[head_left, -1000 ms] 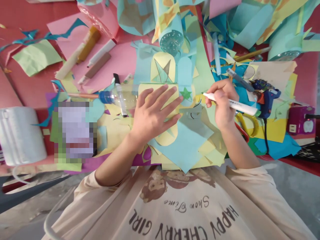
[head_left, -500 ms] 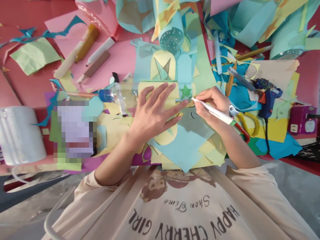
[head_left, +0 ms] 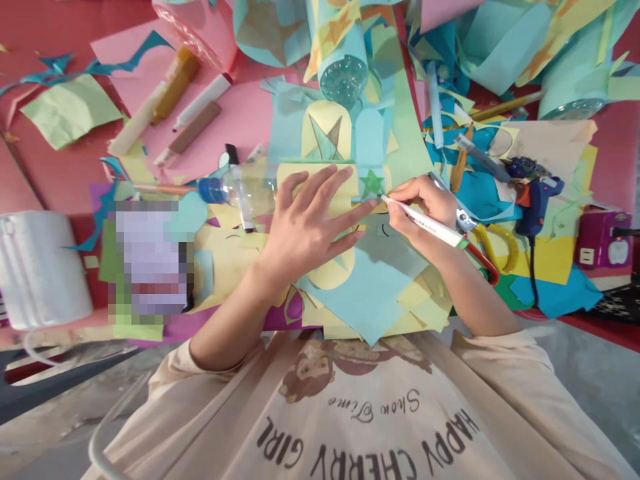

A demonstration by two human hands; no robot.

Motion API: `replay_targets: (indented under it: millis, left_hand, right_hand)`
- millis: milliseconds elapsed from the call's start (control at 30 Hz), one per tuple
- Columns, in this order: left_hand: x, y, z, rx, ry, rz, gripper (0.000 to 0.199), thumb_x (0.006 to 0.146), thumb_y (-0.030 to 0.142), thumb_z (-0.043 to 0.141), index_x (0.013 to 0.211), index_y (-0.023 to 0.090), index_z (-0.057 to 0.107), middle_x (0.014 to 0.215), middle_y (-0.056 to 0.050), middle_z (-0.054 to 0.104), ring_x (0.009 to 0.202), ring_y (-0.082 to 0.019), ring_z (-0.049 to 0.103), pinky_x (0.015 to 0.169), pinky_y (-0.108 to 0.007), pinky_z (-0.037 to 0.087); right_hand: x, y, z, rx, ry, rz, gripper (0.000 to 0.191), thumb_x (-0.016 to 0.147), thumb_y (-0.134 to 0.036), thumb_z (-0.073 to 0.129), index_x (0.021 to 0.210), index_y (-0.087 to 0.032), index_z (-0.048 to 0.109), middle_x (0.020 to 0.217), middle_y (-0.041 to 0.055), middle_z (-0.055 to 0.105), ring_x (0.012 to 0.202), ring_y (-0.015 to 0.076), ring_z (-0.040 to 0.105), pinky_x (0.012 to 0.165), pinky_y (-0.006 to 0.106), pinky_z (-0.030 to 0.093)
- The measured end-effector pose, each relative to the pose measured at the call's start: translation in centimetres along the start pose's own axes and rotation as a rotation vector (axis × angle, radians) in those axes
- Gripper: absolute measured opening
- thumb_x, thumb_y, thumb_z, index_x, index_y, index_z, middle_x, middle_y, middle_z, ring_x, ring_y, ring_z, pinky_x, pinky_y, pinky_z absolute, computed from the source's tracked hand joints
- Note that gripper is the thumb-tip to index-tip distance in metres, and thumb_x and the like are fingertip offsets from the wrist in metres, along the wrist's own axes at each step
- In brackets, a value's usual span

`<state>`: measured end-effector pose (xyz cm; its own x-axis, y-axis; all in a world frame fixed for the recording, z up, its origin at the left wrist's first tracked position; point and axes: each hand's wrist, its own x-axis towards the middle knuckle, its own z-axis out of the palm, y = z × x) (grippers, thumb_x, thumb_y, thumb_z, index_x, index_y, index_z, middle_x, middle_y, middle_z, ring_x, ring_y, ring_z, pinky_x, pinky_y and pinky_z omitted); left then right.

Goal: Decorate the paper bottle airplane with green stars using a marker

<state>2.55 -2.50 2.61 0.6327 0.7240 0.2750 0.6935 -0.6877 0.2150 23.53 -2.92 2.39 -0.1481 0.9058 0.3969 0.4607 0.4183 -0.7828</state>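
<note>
My left hand lies flat with its fingers spread over pale yellow paper, its thumb and forefinger reaching toward a green star. Between the fingers of my right hand is a white marker pen with a green end. The pen's tip rests at the lower right edge of the star, close to my left fingertip. Above my left hand a yellow rounded piece bears a partly green star drawing. Light blue paper spreads below both hands.
Yellow-handled scissors lie beside my right wrist, with a blue glue gun farther right. A clear bottle lies left of my left hand. Several markers are on pink paper. A white pouch sits far left.
My right hand and the marker have shifted very slightly left at the star's edge. My left hand stays in place.
</note>
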Motion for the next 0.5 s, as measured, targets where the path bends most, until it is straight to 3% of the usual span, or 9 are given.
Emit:
replay_targets:
  millis: [500]
  left_hand:
    - [-0.03,0.01,0.02,0.031,0.015,0.011,0.046,0.088,0.039,0.056,0.132,0.042,0.045,0.142,-0.007,0.045,0.128,-0.032,0.045,0.1,-0.052,0.035]
  right_hand:
    - [-0.09,0.0,0.03,0.027,-0.005,0.027,0.007,0.078,-0.022,0.061,0.077,-0.021,0.054,0.071,-0.004,0.061,0.062,0.0072,0.059,0.054,0.02,0.049]
